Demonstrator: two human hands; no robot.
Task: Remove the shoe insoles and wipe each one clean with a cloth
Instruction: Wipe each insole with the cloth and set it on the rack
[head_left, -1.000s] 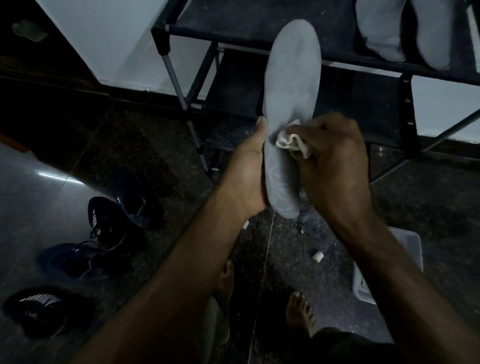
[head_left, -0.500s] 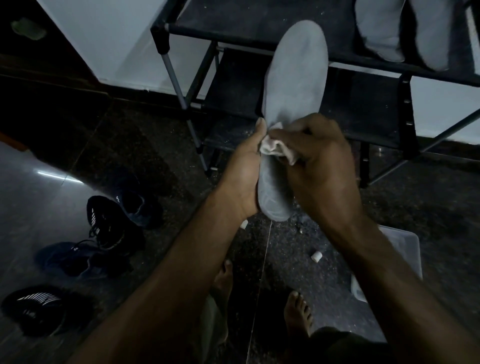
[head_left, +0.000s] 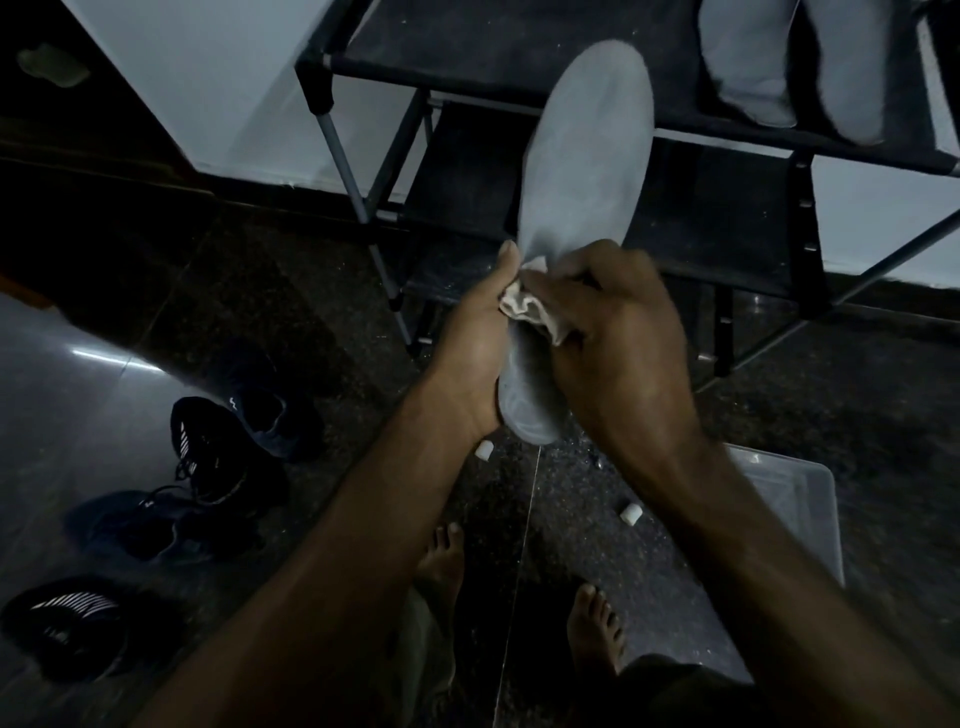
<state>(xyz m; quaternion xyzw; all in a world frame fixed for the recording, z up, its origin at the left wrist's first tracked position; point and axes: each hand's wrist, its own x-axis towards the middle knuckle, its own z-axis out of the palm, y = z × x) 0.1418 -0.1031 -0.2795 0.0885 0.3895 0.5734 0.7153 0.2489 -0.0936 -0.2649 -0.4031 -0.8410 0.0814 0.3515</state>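
A grey insole stands nearly upright in front of me, toe end up and tilted right. My left hand grips its heel half from the left, thumb along the edge. My right hand holds a crumpled pale cloth and presses it against the insole's middle, covering the lower part. Two more grey insoles lie on the top shelf of the black shoe rack.
Dark shoes lie on the floor at left: a black sneaker, a dark one and another. A clear plastic tub sits at right. Two small white bits lie on the floor near my bare feet.
My right hand has slid the cloth leftward and down the insole toward my left thumb. The insole's top has tilted further right.
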